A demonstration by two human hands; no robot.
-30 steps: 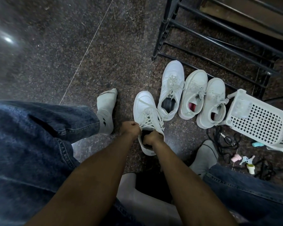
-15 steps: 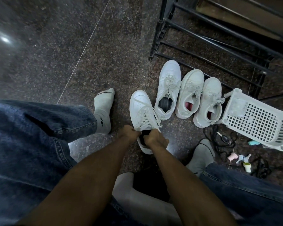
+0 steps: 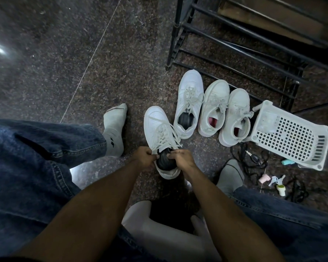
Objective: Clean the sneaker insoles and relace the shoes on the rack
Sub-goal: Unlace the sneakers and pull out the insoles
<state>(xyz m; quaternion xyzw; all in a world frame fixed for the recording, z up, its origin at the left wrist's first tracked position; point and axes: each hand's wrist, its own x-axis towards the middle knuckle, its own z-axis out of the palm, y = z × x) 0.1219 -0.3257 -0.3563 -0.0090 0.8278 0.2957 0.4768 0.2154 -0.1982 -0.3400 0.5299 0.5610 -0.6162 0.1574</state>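
A white low-top leather sneaker with loose white flat laces stands on the dark speckled stone floor, toe pointing away, its dark insole or lining showing at the heel opening, where both hands grip its collar. Just to its right and farther off, three more white lace-up sneakers sit side by side, toes toward the black metal shoe rack: the first has a dark lining, the middle one and the last one show pink insoles. Their laces look threaded and loosely tied.
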